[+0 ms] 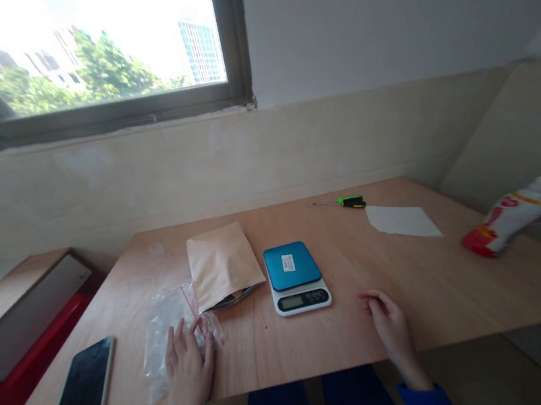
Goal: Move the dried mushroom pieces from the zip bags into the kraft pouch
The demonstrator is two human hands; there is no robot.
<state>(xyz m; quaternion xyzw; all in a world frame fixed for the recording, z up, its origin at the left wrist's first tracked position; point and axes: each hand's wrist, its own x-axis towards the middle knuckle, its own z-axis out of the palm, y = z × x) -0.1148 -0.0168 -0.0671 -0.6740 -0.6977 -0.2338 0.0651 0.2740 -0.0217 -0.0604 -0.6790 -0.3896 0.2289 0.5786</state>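
My left hand lies flat, fingers spread, on clear plastic zip bags with red seal strips. Just beyond its fingertips is a brown kraft paper pouch, its mouth slightly parted toward me; the contents are mostly hidden. A small kitchen scale with a blue top plate and white body stands right of the pouch, its display blank. My right hand rests on the table to the right of the scale. Its fingers are loosely curled, with the thumb apart from them and nothing visible in the grasp.
Two screwdrivers with green and yellow-black handles lie at the table's back edge, beside a white paper sheet. A white and red bottle stands at the right. A dark-screened tablet is at the front left. The wooden table meets the wall behind.
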